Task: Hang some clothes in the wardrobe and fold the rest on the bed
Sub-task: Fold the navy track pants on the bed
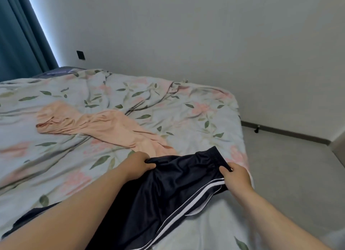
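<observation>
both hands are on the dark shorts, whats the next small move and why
Probably pull the waistband taut and lay it flat on the bed. The left hand and right hand pinch opposite ends of the dark shorts, still bunched between them.

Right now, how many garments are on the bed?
2: navy shorts at the near edge, gripped by both hands; a peach garment spread mid-bed. Dark fabric under the left arm may be another.

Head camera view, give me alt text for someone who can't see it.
Both hands, left hand and right hand, grip the waistband of dark shorts with white side stripes on a floral bed. A peach garment lies crumpled farther back.
</observation>
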